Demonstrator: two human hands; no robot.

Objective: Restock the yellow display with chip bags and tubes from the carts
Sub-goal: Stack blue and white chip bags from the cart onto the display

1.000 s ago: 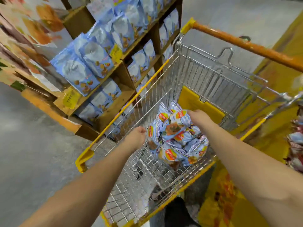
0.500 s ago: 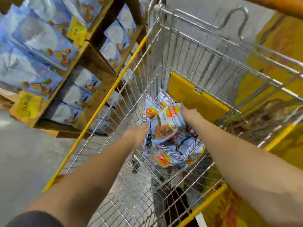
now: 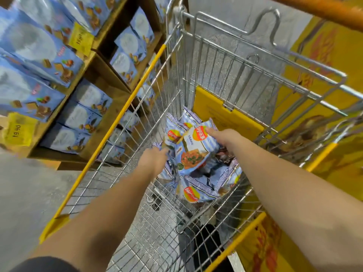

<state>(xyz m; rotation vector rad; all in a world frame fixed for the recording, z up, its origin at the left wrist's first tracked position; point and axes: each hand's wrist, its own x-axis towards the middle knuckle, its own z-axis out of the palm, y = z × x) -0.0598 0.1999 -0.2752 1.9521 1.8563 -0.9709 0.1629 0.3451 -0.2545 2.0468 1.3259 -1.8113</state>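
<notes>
Both my arms reach down into a wire shopping cart (image 3: 198, 61) with yellow rails. Several blue-and-white striped chip bags lie heaped on its floor. The top chip bag (image 3: 193, 152) is tilted up between my hands. My left hand (image 3: 155, 160) grips the bags at their left side, its fingers hidden behind them. My right hand (image 3: 223, 137) holds the top bag's right edge near the red-and-yellow logo. Another chip bag (image 3: 198, 190) lies below, nearer to me. The yellow display (image 3: 324, 61) stands to the right of the cart.
A wooden shelf unit (image 3: 102, 61) full of blue wafer boxes with yellow price tags stands close on the left. An orange cart handle (image 3: 322, 8) crosses the top right. A yellow plastic flap (image 3: 216, 112) lines the cart's far end. Grey floor lies at the left.
My head has leaned lower and closer to the cart. Both hands have closed in on the top chip bag and tilted it up from the heap.
</notes>
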